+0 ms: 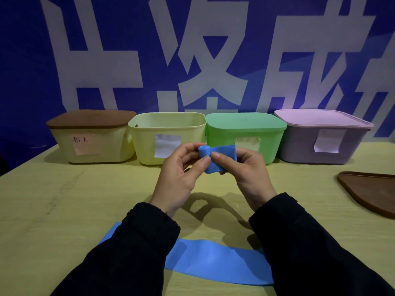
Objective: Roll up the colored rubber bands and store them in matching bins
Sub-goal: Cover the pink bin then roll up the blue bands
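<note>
Above the middle of the pale wooden bench (pixel 64 199), I see both hands raised with a blue rubber band (pixel 215 159) caught between them. The left hand (pixel 181 178) has its fingers (pixel 192 149) curled round the rolled end of the band at 11 o'clock of the strip, thumb pressed to its front. The right hand (pixel 248 176) pinches the flat remainder, thumb (pixel 222 159) on top and the other fingers curled behind. The band is partly rolled and clear of the bench.

At 6 o'clock, near my edge of the view, a second blue rubber band (pixel 213 261) lies flat on the bench, partly hidden under the dark sleeves (pixel 136 253).

At 12 o'clock four bins stand in a row against a blue wall with large white characters (pixel 205 50). From 10 to 2 o'clock they are: a cream bin (pixel 111 146) closed with a brown lid (pixel 89 118) and bearing a handwritten label (pixel 85 144); an open pale-yellow bin (pixel 145 150) with a white label; a green bin (pixel 269 146) with its green lid on; and a lilac bin (pixel 299 148) under a lilac lid, with a white label curling off its front. Neighbouring bins stand just beside one another.

At 3 o'clock a loose brown lid (pixel 369 193) lies flat on the bench, cut off by the edge of the view.
</note>
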The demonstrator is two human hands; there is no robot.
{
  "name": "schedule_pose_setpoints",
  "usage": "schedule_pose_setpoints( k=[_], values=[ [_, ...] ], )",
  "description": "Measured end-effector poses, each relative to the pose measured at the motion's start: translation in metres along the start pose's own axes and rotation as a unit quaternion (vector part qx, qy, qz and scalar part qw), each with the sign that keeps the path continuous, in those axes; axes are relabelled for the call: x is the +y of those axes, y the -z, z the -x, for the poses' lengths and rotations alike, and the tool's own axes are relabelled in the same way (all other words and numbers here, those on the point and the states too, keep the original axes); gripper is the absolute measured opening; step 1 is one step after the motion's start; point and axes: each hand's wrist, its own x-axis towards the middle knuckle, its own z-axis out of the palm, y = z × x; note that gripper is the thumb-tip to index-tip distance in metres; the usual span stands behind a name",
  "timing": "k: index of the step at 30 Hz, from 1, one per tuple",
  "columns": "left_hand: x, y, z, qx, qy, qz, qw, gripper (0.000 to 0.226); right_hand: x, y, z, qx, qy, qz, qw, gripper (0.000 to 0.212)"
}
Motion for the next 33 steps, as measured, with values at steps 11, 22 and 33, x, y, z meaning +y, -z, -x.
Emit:
schedule_pose_setpoints(
  k=[11,22,33],
  values=[
    [0.002,0.002,-0.002,0.021,0.005,0.023,0.999,0.034,-0.004,-0.002,0.003,-0.006,-0.018,-0.037,0.999,0.012],
    [0.000,-0.007,-0.001,0.035,-0.035,-0.034,0.998,0.021,0.000,-0.011,0.009,0.087,0.103,0.109,0.985,0.004],
    [0.000,-0.004,-0.001,-0.005,-0.044,-0.039,0.998,0.023,-0.003,-0.006,0.003,0.084,0.016,0.015,0.996,0.004]
  ],
)
